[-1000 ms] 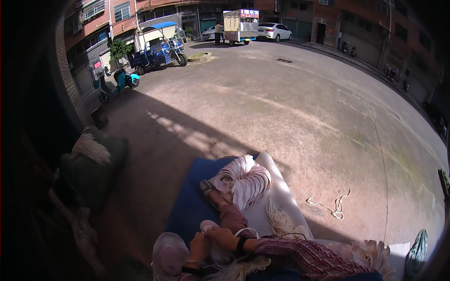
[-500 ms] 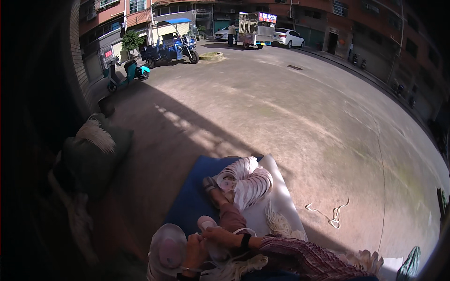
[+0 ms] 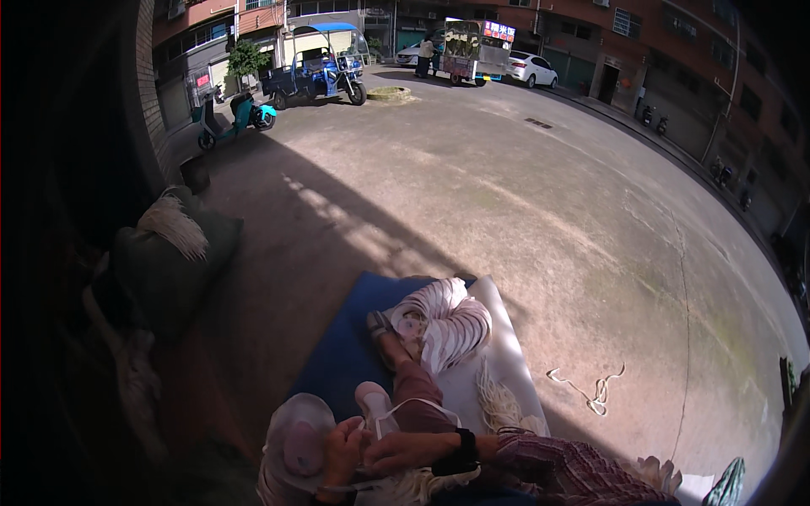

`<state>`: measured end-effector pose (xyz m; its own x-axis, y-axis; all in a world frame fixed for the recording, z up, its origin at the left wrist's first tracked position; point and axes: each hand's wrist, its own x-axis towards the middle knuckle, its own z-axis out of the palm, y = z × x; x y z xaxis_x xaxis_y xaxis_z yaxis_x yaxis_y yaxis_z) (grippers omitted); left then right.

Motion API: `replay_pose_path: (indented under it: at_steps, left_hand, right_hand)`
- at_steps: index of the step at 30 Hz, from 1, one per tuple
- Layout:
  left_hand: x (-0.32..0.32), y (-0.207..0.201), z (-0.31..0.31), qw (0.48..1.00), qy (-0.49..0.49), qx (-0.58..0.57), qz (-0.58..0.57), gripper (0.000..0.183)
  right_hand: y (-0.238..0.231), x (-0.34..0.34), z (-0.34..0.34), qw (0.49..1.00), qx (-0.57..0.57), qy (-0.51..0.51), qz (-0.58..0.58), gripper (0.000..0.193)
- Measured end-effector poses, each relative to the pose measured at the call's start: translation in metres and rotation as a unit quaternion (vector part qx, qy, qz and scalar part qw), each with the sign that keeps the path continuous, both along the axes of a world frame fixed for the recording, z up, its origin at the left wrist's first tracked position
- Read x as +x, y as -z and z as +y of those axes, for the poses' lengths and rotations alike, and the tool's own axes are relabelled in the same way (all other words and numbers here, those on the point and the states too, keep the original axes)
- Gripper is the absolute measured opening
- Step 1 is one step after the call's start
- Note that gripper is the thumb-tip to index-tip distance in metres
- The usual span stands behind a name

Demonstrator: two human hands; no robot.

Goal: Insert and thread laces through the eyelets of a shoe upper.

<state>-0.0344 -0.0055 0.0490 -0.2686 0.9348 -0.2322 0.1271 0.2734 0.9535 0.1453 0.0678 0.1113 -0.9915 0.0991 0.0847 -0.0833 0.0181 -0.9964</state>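
My left hand (image 3: 342, 449) is closed in a pinch on a small bit of white cord (image 3: 386, 415). Close beside it, my right hand (image 3: 403, 451) has its fingers curled; what they hold is hidden. A loop of the cord rises beyond the hands and curves to the right. Just past my fingers lies a pale pink and white, sole-shaped piece (image 3: 371, 400). Left of my left hand is a white stack with a pink oval piece (image 3: 304, 447) on it. Loose cream cords (image 3: 426, 487) lie under my right wrist.
My sandalled foot (image 3: 384, 327) rests on a blue and white mat (image 3: 337, 358), against a curved row of white-and-pink pieces (image 3: 447, 325). A cord bundle (image 3: 499, 405) lies nearby. At left stands a dark sack (image 3: 181, 253) topped with cords (image 3: 173, 223). A loose cord (image 3: 597, 396) lies on the concrete.
My right hand has moved down and slightly left, away from the sole-shaped piece. The cord loop now stands higher in view. My left hand has shifted slightly left.
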Motion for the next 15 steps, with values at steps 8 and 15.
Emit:
replay_pose_path:
  at_steps: [8,15]
  left_hand:
    - [0.013,-0.036,-0.022,0.984,-0.036,-0.023,-0.174,0.020]
    - [0.024,-0.029,-0.044,0.953,-0.024,-0.012,-0.302,0.025]
  right_hand:
    - [0.025,0.004,0.005,0.971,-0.089,0.186,-0.118,0.023]
    - [0.029,0.010,-0.012,0.956,-0.182,0.212,-0.095,0.020]
